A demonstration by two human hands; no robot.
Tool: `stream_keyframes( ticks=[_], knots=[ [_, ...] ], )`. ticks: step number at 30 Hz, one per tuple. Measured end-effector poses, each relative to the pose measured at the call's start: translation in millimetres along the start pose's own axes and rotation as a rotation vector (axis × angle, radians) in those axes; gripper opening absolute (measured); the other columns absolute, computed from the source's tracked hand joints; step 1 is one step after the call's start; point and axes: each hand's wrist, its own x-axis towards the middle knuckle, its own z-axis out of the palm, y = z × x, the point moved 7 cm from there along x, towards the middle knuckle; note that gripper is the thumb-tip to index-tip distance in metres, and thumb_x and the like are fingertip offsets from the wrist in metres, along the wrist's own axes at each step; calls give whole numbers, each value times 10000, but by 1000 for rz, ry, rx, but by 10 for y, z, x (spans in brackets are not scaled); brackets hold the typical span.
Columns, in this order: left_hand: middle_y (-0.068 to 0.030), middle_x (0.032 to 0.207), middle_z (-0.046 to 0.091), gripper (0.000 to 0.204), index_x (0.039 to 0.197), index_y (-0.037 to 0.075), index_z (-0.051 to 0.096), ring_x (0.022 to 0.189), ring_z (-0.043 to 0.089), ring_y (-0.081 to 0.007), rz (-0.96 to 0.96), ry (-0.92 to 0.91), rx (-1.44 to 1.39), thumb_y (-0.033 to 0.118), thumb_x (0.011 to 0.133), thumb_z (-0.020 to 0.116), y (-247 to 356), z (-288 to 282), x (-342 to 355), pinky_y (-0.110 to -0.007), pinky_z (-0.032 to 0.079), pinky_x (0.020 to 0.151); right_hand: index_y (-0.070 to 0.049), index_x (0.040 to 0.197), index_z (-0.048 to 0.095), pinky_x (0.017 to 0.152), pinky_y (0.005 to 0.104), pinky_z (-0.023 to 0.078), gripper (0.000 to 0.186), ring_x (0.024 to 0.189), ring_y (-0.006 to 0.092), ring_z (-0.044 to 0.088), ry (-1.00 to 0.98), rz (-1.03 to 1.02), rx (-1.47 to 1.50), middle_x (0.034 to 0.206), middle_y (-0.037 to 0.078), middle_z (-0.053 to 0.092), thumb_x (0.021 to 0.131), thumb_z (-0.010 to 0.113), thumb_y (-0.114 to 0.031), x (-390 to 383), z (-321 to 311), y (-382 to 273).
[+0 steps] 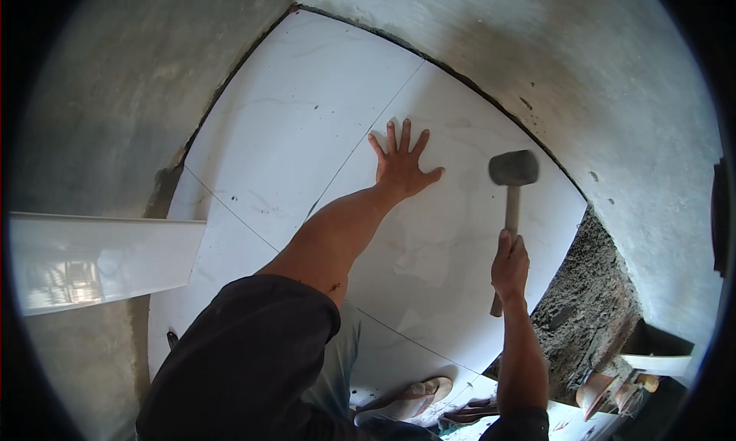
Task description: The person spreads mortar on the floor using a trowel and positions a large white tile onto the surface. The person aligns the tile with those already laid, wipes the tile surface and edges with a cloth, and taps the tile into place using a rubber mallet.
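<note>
My left hand (402, 167) lies flat with fingers spread on a large white floor tile (437, 249), close to the joint with the neighbouring white tile (284, 96). In my right hand (510, 268) is a rubber mallet (514, 168), gripped by its pale handle. Its dark head points away from me, over the right part of the same tile. Whether the mallet's head touches the tile, I cannot tell.
Grey plastered walls rise at the left and far right, with a dark gap along the tiles. Rough mortar (586, 288) lies right of the tile. A glossy white tile piece (107, 261) juts in at left. Trowels (606, 391) lie lower right; my sandalled foot (414, 399) is below.
</note>
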Motion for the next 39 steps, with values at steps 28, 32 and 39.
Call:
stream_keyframes(
  ticks=[28,32,39],
  knots=[
    [-235,1556,68,957,1512,109,174,1457,-1,-360,-108,84,-72,718,822,436,-304,-94,-10,-593,12,1127,2,992,439,592,500,456,260,668,456,608,-4,-194,-172,677,234,592,986,478,-254,-72,308,-251],
    [-225,1557,89,926,1500,100,223,1456,27,-353,-94,7,-37,705,831,430,-337,-45,67,-597,29,1127,5,1008,445,603,513,467,253,704,470,614,37,-187,27,718,253,612,983,478,-244,-76,356,-215],
    [-173,1572,142,893,1505,138,265,1468,17,-319,-87,110,94,713,831,387,-392,38,189,-607,16,1125,-4,989,424,623,541,477,243,741,486,613,-2,-284,-110,735,265,622,975,488,-238,-164,341,-108]
  ],
)
